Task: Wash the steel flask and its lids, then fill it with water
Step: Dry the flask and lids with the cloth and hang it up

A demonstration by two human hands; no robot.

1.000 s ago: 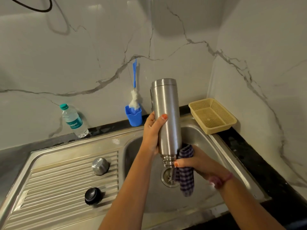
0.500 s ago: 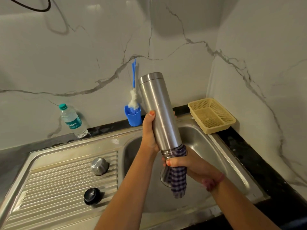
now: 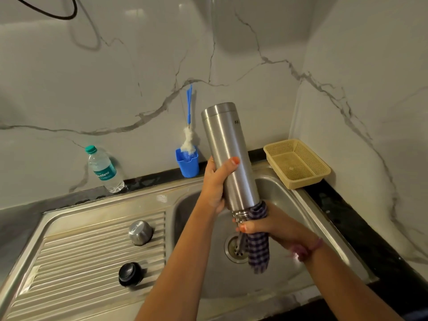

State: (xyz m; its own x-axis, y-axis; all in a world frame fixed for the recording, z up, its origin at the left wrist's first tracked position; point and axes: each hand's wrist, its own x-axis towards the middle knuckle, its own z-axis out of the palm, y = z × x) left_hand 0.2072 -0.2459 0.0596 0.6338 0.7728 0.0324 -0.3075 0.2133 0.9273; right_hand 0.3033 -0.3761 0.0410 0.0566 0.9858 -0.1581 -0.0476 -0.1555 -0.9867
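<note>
A tall steel flask (image 3: 228,156) is held upside down over the sink basin (image 3: 284,200), its threaded mouth pointing down and its base tipped slightly left. My left hand (image 3: 214,184) grips its body near the lower end. My right hand (image 3: 268,225) is closed around a blue checked cloth (image 3: 258,246) pressed against the flask's mouth; the cloth hangs down over the drain (image 3: 234,247). A steel lid (image 3: 140,232) and a black lid (image 3: 130,274) rest on the ribbed draining board (image 3: 76,269).
A blue cup (image 3: 187,164) with a bottle brush (image 3: 189,126) stands at the back wall. A plastic water bottle (image 3: 104,170) stands at the back left. A beige plastic basket (image 3: 296,163) sits at the sink's right rear corner. Marble walls close off the back and right.
The flask tipped from upright to leaning left, and is now a little less tilted. My right hand with the cloth moved up onto the flask's mouth and stays there.
</note>
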